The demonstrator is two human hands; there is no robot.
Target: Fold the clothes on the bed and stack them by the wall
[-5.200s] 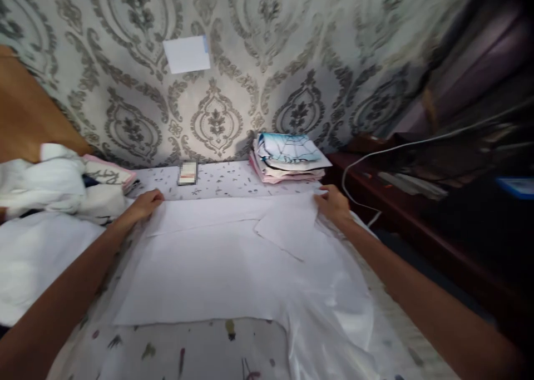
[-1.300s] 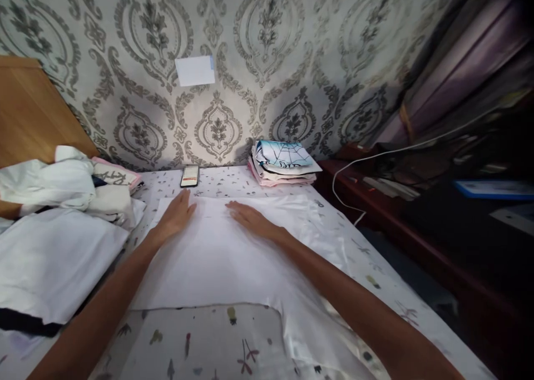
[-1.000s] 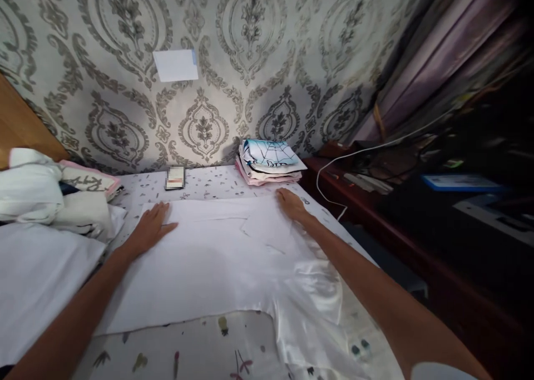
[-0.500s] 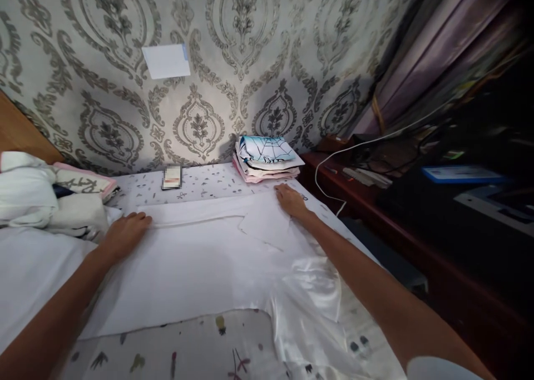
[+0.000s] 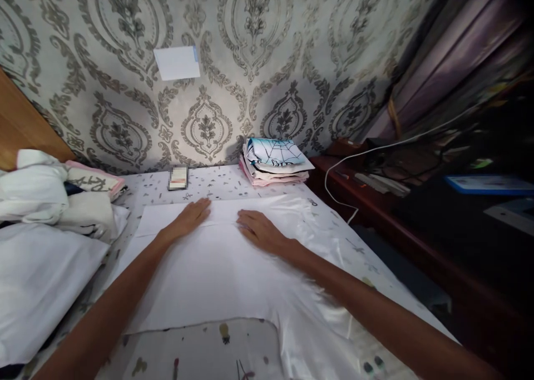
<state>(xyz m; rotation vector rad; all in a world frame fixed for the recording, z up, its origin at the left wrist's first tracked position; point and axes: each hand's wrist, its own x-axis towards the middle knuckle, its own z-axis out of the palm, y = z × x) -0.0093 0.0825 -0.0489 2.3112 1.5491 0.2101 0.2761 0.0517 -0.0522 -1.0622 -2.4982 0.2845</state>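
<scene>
A white shirt [image 5: 200, 280] lies spread on a patterned bedsheet [image 5: 200, 346], its far edge folded over in a strip. My left hand [image 5: 192, 216] rests flat on that folded strip with fingers stretched out. To the right of it, my right hand [image 5: 261, 230] also lies on the cloth, fingers extended and pointing left. A gap of bare cloth separates the two hands. Neither one grips anything. At the right, a shiny, wrinkled part of the shirt [image 5: 321, 324] hangs toward me, partly behind my right forearm.
A folded clothes stack [image 5: 275, 166] stands against the wall. Left of it sits a small blurred box [image 5: 178, 178]. Heaped white clothes [image 5: 37, 202] and a white cloth bundle [image 5: 45, 280] lie at the left. A dark red desk [image 5: 375, 202] with a white cable [image 5: 334, 188] borders the right.
Both hands have moved inward from the shirt's far corners toward its middle. The folded far strip around the right hand looks changed in shape. The view has shifted slightly.
</scene>
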